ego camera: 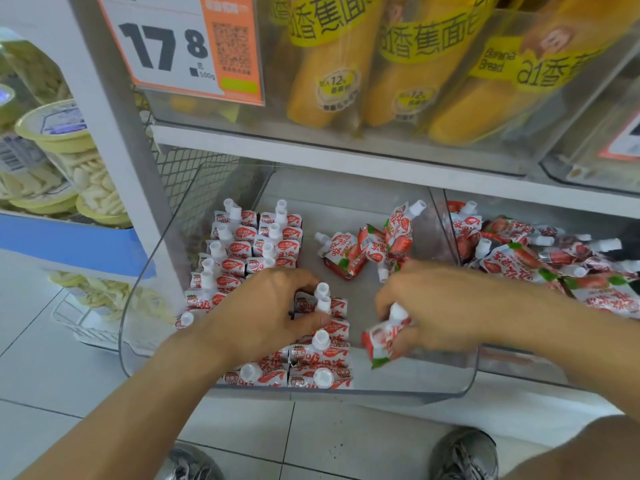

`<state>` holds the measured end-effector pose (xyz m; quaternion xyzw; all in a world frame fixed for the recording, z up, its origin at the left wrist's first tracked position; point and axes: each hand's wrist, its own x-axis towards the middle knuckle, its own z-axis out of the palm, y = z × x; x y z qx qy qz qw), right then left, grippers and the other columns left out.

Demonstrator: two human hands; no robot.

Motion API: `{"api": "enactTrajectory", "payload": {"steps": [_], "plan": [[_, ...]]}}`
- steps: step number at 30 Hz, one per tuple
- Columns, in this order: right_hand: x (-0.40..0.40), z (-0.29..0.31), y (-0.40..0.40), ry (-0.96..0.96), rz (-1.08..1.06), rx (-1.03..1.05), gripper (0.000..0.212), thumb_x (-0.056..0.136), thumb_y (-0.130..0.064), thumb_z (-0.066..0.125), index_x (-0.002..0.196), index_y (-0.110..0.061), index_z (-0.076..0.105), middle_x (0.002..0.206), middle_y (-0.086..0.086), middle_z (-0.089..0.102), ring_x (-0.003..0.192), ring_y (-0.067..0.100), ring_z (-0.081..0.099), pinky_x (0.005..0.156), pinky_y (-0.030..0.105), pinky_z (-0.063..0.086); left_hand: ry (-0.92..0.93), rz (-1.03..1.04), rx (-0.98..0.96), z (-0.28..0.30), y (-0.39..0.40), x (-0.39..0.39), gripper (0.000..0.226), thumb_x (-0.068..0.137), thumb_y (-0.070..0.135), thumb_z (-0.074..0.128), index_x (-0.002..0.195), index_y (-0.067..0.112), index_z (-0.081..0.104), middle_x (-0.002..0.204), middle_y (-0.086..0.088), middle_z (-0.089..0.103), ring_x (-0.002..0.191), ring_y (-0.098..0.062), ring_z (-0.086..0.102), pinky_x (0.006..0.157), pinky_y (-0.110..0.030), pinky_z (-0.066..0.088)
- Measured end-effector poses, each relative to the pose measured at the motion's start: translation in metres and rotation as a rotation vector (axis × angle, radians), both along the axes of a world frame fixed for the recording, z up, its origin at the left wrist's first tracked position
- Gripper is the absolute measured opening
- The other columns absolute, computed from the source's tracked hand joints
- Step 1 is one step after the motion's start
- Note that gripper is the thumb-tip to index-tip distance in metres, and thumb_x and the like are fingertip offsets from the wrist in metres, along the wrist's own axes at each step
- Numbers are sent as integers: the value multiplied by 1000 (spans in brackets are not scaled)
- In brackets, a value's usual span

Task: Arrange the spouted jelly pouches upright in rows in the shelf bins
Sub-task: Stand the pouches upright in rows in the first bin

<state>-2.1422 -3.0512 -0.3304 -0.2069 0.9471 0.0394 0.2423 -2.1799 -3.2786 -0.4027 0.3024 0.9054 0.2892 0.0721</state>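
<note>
Red-and-white spouted jelly pouches stand upright in rows (254, 242) along the left side of a clear shelf bin (433, 389). My left hand (266, 313) rests over the front rows, thumb and fingers curled round an upright pouch (323, 303) with a white cap. My right hand (433, 306) grips a single pouch (382, 339), tilted above the bin's bare right half. A few loose pouches (367, 251) lie tumbled at the back right of the bin.
A second clear bin (540, 362) on the right holds a jumbled heap of pouches (540, 258). The shelf above carries banana bread packs (332, 64) and a price tag (180, 46). Snack tubs (62, 140) fill the left shelves. My shoes (464, 455) stand on the tiled floor.
</note>
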Motion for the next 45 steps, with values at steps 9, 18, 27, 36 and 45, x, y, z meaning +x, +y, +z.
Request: {"api": "enactTrajectory", "payload": {"steps": [9,18,27,36,45], "plan": [[-59,-12,-20,319,-140,-236,26,80,-45,74,87,-23,62,85,6,63,82,27,58,63,30,44,27,-10,8,-1,-1,1,34,82,52,65,109,32,64,97,17,67,88,-1,63,76,-28,54],[-95,-61,-24,-303,-177,-479,25,89,-6,68,92,-29,61,83,-13,69,75,0,63,71,24,52,85,42,27,2,-7,2,47,76,51,72,118,35,61,110,17,63,97,0,60,85,-23,51],[-93,-50,-10,-389,-264,-497,61,83,15,46,135,-14,58,129,5,66,123,19,60,106,41,49,90,7,-25,-1,2,-2,75,76,55,72,139,37,37,128,14,55,112,-3,55,92,-15,45],[-128,-44,5,213,-179,-242,40,91,-22,66,131,-17,60,131,3,61,118,19,58,100,28,47,66,23,6,-6,-2,-7,63,73,58,72,127,41,45,121,20,58,109,3,55,93,-19,49],[-136,-73,-24,6,-121,150,66,70,-63,78,111,-14,63,107,3,45,101,23,47,86,39,51,60,26,5,-5,-5,-8,62,72,56,75,126,39,50,121,22,60,110,4,56,94,-21,49]]}}
